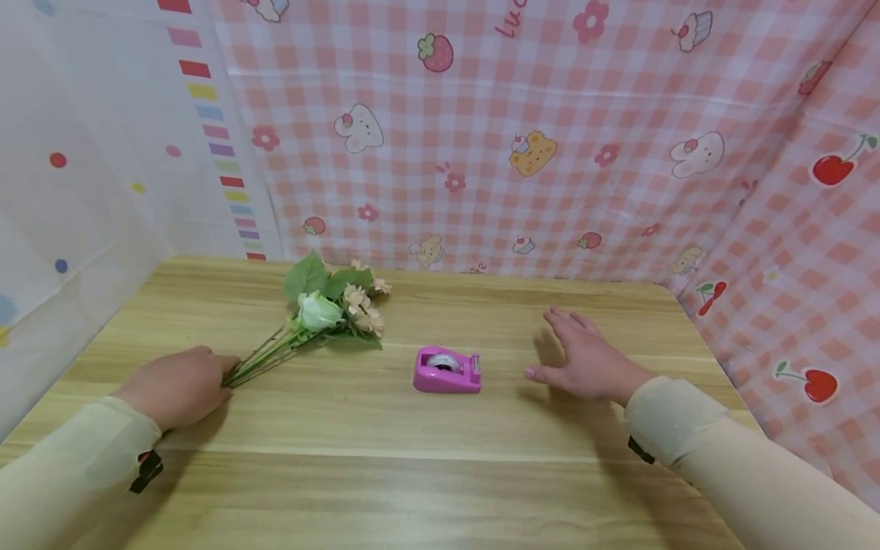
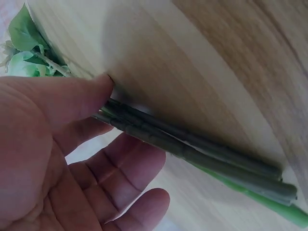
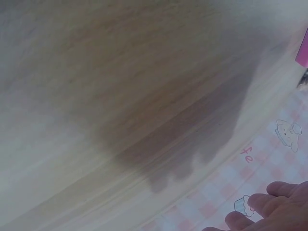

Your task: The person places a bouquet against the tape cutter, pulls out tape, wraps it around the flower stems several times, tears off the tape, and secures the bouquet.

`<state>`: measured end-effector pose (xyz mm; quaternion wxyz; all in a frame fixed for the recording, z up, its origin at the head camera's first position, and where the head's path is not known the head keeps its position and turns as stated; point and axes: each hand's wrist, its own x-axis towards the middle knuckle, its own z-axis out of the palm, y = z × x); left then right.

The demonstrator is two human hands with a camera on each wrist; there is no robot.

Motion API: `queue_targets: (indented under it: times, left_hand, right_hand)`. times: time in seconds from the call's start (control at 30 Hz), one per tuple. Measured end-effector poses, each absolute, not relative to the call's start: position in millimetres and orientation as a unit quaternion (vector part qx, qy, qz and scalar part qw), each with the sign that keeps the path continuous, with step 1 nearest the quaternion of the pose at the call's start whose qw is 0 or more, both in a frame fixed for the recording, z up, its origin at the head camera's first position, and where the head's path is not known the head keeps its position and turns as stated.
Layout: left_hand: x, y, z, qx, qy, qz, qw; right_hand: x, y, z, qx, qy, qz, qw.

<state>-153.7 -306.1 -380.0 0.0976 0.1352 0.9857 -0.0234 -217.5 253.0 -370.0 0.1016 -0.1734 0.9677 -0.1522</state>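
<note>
On the left side of the table lies a small bunch of artificial flowers (image 1: 319, 312), with a pale green-white rose, beige blossoms and green leaves. My left hand (image 1: 180, 386) pinches its stems (image 2: 192, 154) between thumb and fingers, and the dark green stem ends stick out past the hand in the left wrist view. A pink tape dispenser (image 1: 447, 380) with a roll of clear tape sits near the table's middle. To its right, my right hand (image 1: 584, 357) hovers over the wood with its fingers spread, holding nothing and apart from the dispenser.
The wood-grain table (image 1: 357, 473) meets a pink checked cloth (image 1: 481, 191) at the back and right. White dotted cloth (image 1: 89, 198) hangs along the left. Shadows of both hands fall on the tabletop.
</note>
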Motion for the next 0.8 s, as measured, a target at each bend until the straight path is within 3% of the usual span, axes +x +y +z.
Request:
queue_targets:
  times: [0.43,0.8]
  left_hand:
    - [-154.8,-294.7,-382.8,0.142,0.988,0.014,0.062]
    - [-158.1,-291.9,-384.4,0.124,0.987,0.023,0.095]
  right_hand:
    - [-216.4,254.4,-367.6,-0.173,0.968,-0.151,0.101]
    - [-216.6,253.3,-369.5,-0.177,0.967,-0.153,0.100]
